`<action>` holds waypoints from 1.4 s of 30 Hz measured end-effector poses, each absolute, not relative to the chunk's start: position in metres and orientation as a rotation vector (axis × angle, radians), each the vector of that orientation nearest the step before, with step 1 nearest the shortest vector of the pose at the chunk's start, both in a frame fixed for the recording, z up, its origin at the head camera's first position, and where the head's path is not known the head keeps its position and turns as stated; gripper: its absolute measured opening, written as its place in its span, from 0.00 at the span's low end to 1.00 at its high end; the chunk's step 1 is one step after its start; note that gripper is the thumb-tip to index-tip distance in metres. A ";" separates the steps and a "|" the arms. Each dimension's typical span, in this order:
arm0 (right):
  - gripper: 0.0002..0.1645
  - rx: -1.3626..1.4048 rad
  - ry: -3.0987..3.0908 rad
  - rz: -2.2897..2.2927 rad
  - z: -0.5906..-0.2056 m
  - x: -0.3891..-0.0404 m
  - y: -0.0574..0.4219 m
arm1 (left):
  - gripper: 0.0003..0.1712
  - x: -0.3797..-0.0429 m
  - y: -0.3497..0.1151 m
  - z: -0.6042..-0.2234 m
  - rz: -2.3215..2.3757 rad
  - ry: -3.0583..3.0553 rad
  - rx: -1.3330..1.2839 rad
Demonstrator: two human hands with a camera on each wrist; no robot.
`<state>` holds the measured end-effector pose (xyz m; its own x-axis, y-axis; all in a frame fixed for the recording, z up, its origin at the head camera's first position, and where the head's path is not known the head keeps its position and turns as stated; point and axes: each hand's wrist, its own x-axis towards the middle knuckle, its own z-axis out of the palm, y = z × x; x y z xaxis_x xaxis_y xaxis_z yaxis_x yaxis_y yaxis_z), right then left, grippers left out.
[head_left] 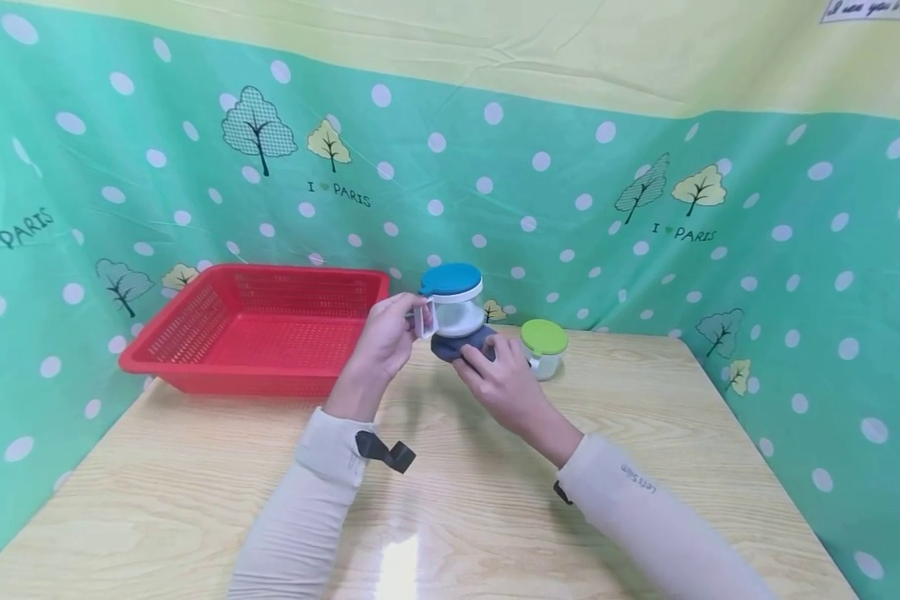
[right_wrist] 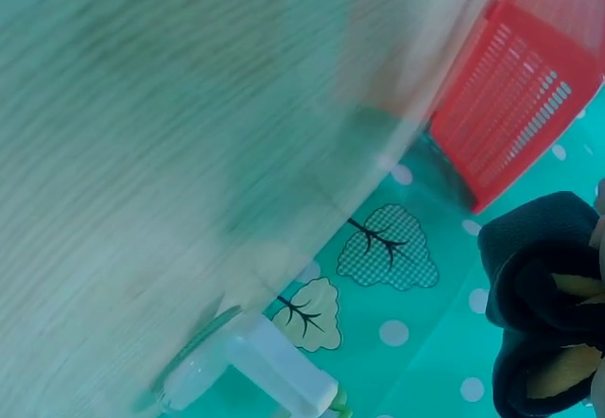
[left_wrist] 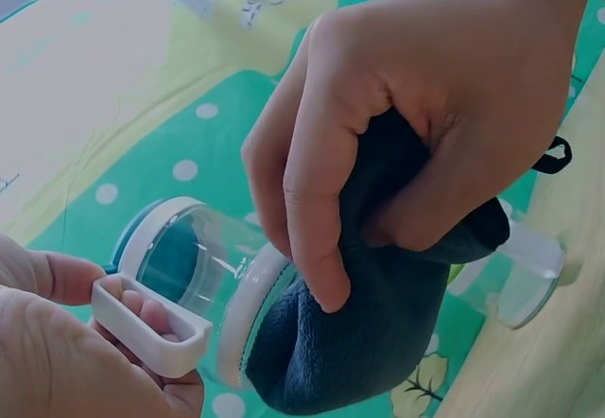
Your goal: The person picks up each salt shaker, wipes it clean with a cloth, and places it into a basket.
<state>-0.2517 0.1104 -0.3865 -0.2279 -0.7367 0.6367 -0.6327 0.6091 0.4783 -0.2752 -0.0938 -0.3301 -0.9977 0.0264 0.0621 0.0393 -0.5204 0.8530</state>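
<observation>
My left hand [head_left: 387, 340] grips the white handle [left_wrist: 156, 333] of a clear jar [head_left: 450, 313] with a blue lid [head_left: 452, 278]. The jar is held up above the table. In my right hand [head_left: 504, 383] is a bunched dark blue cloth [left_wrist: 378, 342], pinched between thumb and fingers and pressed against the jar's white base. At the right edge of the right wrist view, folds of that cloth [right_wrist: 534, 224] show, with the hand mostly out of frame. Just beyond my right hand, a second clear jar [head_left: 546, 365] with a green lid [head_left: 544, 336] stands upright on the table.
A red plastic basket [head_left: 255, 385] with slotted sides sits at the back left of the wooden table [head_left: 450, 500]. A green and yellow curtain [head_left: 487, 208] with white dots hangs behind and at both sides.
</observation>
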 end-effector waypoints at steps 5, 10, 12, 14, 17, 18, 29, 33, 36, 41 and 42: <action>0.12 1.114 -1.938 -0.125 -0.387 -0.249 0.117 | 0.18 -0.277 -0.094 -0.332 -2.720 -1.560 -0.099; 0.10 1.089 -1.936 -0.077 -0.388 -0.252 0.130 | 0.18 -0.277 -0.094 -0.332 -2.719 -1.576 -0.083; 0.09 1.081 -1.932 -0.067 -0.387 -0.255 0.133 | 0.18 -0.277 -0.094 -0.332 -2.724 -1.578 -0.095; 0.09 1.078 -1.929 -0.066 -0.387 -0.258 0.134 | 0.18 -0.277 -0.094 -0.332 -2.730 -1.578 -0.103; 0.10 1.084 -1.943 -0.083 -0.387 -0.260 0.131 | 0.18 -0.275 -0.095 -0.330 -2.736 -1.575 -0.112; 0.10 1.085 -1.945 -0.092 -0.387 -0.260 0.129 | 0.18 -0.274 -0.095 -0.330 -2.738 -1.571 -0.113; 0.13 1.174 -1.848 -0.133 -0.391 -0.251 0.124 | 0.19 -0.274 -0.093 -0.327 -2.760 -1.541 -0.097; 0.14 1.179 -1.858 -0.131 -0.389 -0.252 0.136 | 0.18 -0.274 -0.092 -0.327 -2.755 -1.551 -0.084; 0.13 1.159 -1.880 -0.131 -0.387 -0.256 0.143 | 0.18 -0.273 -0.092 -0.327 -2.754 -1.565 -0.091; 0.12 1.150 -1.887 -0.168 -0.383 -0.261 0.144 | 0.19 -0.272 -0.091 -0.327 -2.757 -1.558 -0.087; 0.12 1.155 -1.884 -0.174 -0.382 -0.261 0.143 | 0.19 -0.272 -0.090 -0.327 -2.757 -1.554 -0.085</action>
<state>-0.2613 0.1428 -0.3825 -0.1669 -0.7722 0.6131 -0.6468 0.5551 0.5230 -0.2716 -0.0898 -0.3272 -0.9982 0.0481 0.0347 0.0048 -0.5179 0.8554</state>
